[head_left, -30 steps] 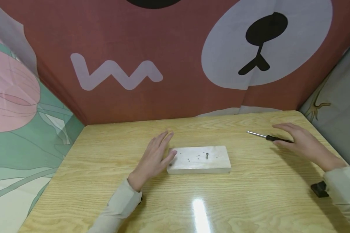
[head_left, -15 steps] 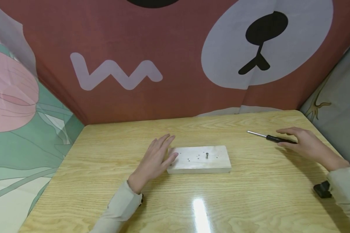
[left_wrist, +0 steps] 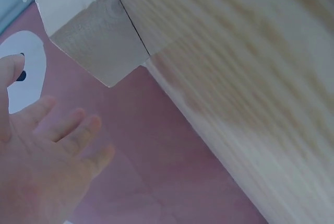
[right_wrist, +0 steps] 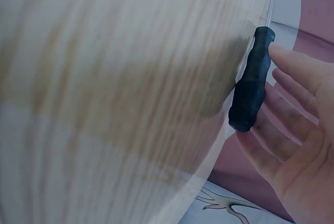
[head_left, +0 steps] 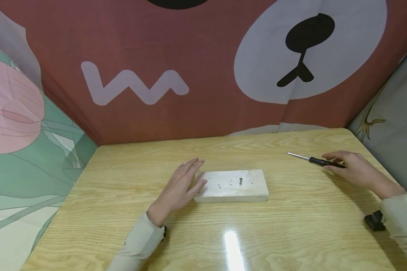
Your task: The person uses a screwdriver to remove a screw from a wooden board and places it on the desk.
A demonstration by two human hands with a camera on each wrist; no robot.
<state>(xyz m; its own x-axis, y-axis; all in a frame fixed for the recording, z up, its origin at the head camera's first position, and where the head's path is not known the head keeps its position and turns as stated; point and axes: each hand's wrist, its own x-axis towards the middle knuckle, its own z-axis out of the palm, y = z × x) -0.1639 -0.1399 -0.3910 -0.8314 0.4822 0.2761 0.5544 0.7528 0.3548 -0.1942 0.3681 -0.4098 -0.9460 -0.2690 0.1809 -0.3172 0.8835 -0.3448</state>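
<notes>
In the head view, the white block (head_left: 231,190) lies on the table (head_left: 274,233), and a screw (head_left: 240,181) stands in its right half, among small holes (head_left: 219,186). The left hand (head_left: 178,186) is at the block's left end and hides part of it; its fingers are nearly straight, the thumb apart. To the right of the block and slightly farther away lies the screwdriver (head_left: 320,162), with the right hand (head_left: 354,168) at its handle. A printed cloth (head_left: 207,120) hangs behind the block.

In the left wrist view, the fingers are spread near the block; whether they touch it, I cannot tell.

In the right wrist view, thumb and fingers are apart, loosely curved beside the black handle (right_wrist: 252,80), not clamped on it.
</notes>
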